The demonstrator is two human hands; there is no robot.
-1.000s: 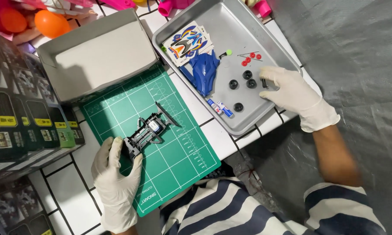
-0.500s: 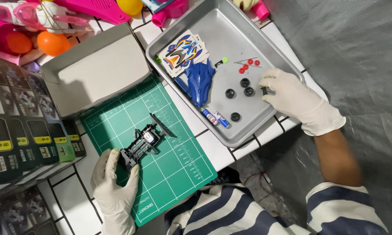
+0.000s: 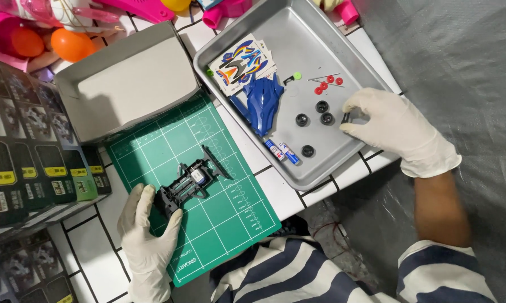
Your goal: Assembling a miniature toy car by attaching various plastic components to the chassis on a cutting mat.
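Chassis: on green mat, left of tray; gripped at rear end by left hand. No wheels fitted; blue body unmounted. Right hand: fingers pinched on one black wheel in tray. Loose wheels counted: four more. Red hubs: four. Batteries: two. Sticker sheet: one.

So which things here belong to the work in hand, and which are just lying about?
In use: black chassis under left hand; small black wheel pinched by right hand; metal tray; loose wheels; blue body shell; green mat.
Lying about: grey box; orange balls; stacked boxes.
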